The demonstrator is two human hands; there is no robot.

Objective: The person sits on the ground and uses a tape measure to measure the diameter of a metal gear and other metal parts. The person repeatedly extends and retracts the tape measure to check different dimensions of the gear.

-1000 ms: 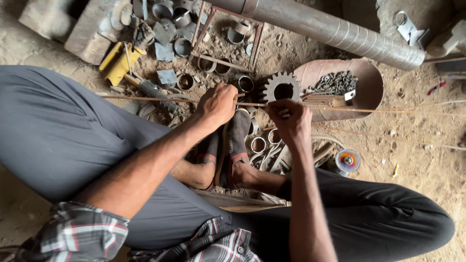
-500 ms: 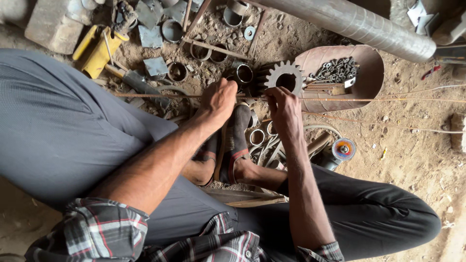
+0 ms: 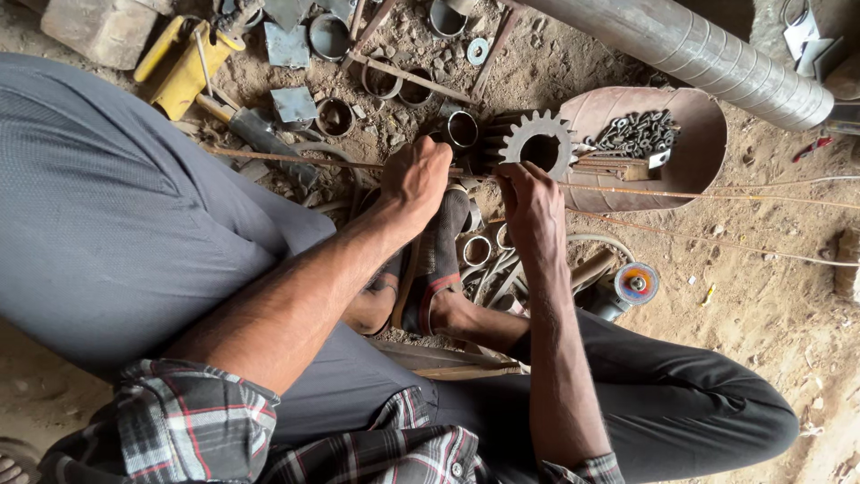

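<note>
The left hand [image 3: 414,179] is closed in a fist around a thin rusty rod [image 3: 296,159], which runs out of the fist to the left, across the dirt and over the grey trouser leg [image 3: 134,224]. The rod passes through the curled fingers, so the stretch inside the fist is hidden. To the right of the fist the same thin line carries on toward the right hand [image 3: 533,202], whose fingers are bent and pinched together at the rod just below the toothed wheel [image 3: 538,143]; from this angle I cannot tell how firmly they grip it. Beyond the right hand a thin rod goes on to the right, across the front of the cut drum [image 3: 708,134].

The toothed wheel lies flat on the ground just above the right hand's fingertips, near them but whether touching is not clear. The cut drum, just right of the wheel, holds a heap of small bolts [image 3: 638,133]. A long ribbed pipe [image 3: 699,54] lies above the drum. Short metal rings [image 3: 461,128] are scattered left of the wheel, and a yellow tool [image 3: 184,67] lies well to its left. Below the wheel, between the hands, are two sandalled feet [image 3: 430,269], and a grinding disc [image 3: 636,283] sits down to the right of the wheel.
</note>
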